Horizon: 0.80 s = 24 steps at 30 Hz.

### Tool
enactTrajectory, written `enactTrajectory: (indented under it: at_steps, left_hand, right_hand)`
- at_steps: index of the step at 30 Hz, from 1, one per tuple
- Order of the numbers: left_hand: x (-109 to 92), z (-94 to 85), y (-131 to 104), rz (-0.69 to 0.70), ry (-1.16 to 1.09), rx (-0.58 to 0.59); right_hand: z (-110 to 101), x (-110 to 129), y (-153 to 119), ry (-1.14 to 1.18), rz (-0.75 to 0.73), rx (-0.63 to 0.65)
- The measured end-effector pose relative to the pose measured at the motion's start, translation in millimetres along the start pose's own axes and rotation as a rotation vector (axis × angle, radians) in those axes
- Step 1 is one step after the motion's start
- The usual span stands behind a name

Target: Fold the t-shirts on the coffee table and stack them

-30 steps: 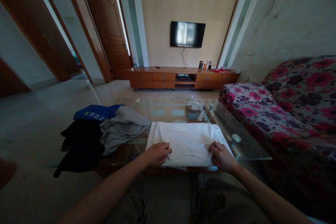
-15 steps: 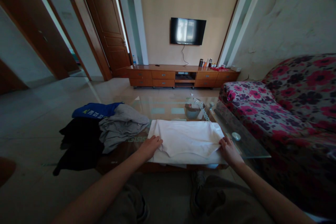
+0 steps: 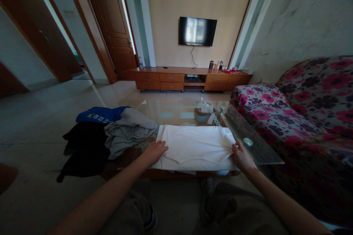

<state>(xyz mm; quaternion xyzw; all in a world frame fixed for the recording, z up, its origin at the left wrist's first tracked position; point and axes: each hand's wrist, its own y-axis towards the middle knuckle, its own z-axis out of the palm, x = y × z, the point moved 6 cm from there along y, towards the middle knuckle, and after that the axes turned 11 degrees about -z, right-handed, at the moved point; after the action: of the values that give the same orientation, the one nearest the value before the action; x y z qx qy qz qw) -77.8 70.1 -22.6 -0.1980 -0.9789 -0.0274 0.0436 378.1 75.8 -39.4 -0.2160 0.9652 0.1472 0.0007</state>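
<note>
A white cloth [image 3: 197,143], folded into a wide rectangle with light creases, lies along the near edge of the glass table [image 3: 264,154]. At its left edge my left hand [image 3: 155,152] has its fingers closed on the fabric. My right hand [image 3: 242,155] pinches the right edge of the same cloth. To the left, a heap of clothes rests on the table: a grey garment [image 3: 128,128], a black garment [image 3: 85,147] and a blue garment with pale lettering [image 3: 100,114].
Behind the cloth stands a basket [image 3: 202,117] with a plastic bag in it. A flowered sofa [image 3: 284,117] borders the table on the right. Farther back are a low wooden cabinet [image 3: 171,78] with bottles on top and a wall television [image 3: 198,31].
My left hand has shifted slightly left along the cloth's edge. My right hand has moved slightly right, and the cloth looks a little flatter.
</note>
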Motion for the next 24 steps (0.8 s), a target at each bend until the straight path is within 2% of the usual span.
enactTrajectory:
  at_steps: [6, 9, 12, 16, 20, 22, 24]
  left_hand:
    - [0, -0.5, -4, -0.003, -0.023, 0.042]
    - [-7, -10.8, -1, -0.007, -0.064, -0.019]
    - [-18, -20.8, 6, -0.011, -0.155, -0.104]
    - [-42, -21.0, 9, 0.132, -0.306, -0.133]
    - [-65, -19.5, 1, 0.316, -0.362, -0.072]
    - [-74, -21.9, -1, 0.37, -0.36, -0.044]
    - [-82, -24.6, -1, 0.396, -0.335, -0.026]
  right_hand:
    - [4, -4, 0, -0.001, 0.016, 0.055]
    - [2, -6, 1, -0.01, 0.044, 0.055]
    - [-6, -2, 5, 0.017, 0.082, -0.011]
    - [-3, 8, 11, 0.162, 0.074, 0.005]
    - [-1, 5, 10, 0.221, 0.065, -0.022]
    - [-4, 4, 7, 0.221, 0.063, -0.027]
    - [-8, 11, 6, 0.219, 0.003, 0.023]
